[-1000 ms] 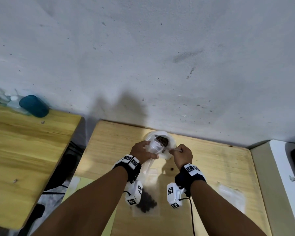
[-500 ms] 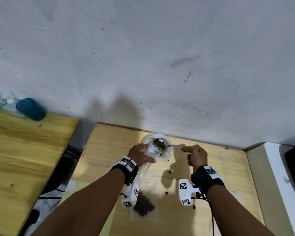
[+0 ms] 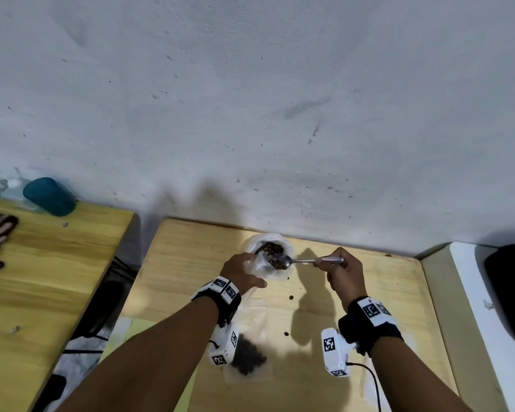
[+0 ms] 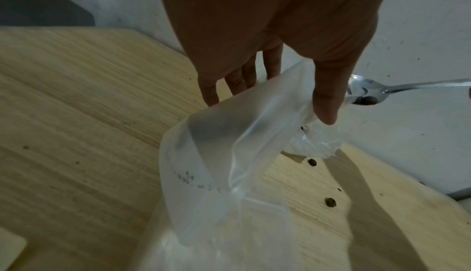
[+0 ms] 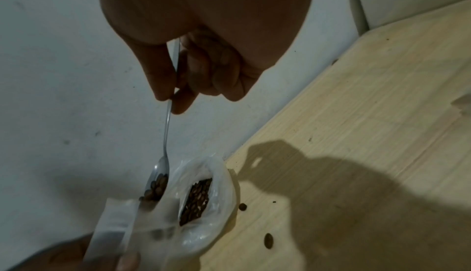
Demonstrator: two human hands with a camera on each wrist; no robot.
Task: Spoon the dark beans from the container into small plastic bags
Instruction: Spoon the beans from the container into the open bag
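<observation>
My left hand [image 3: 241, 273] pinches the mouth of a small clear plastic bag [image 4: 229, 154] between thumb and fingers, holding it up above the wooden table [image 3: 191, 263]. My right hand [image 3: 344, 273] grips the handle of a metal spoon [image 3: 298, 261]; its bowl, loaded with dark beans [image 5: 156, 186], hangs at the bag's mouth. Just behind stands the white container [image 5: 221, 184] of dark beans [image 3: 272, 248], against the wall. A filled bag of beans [image 3: 249, 356] lies flat on the table near my left wrist.
A few loose beans [image 3: 291, 297] lie on the table between my hands. A teal cup [image 3: 49, 196] lies on the neighbouring wooden table at the left. A white unit [image 3: 488, 307] with a dark object stands at the right. The wall runs close behind the container.
My right hand has drawn away to the right and lifted the spoon out of the container with beans in it, bringing the bowl to the bag's mouth. The left hand has kept hold of the bag.
</observation>
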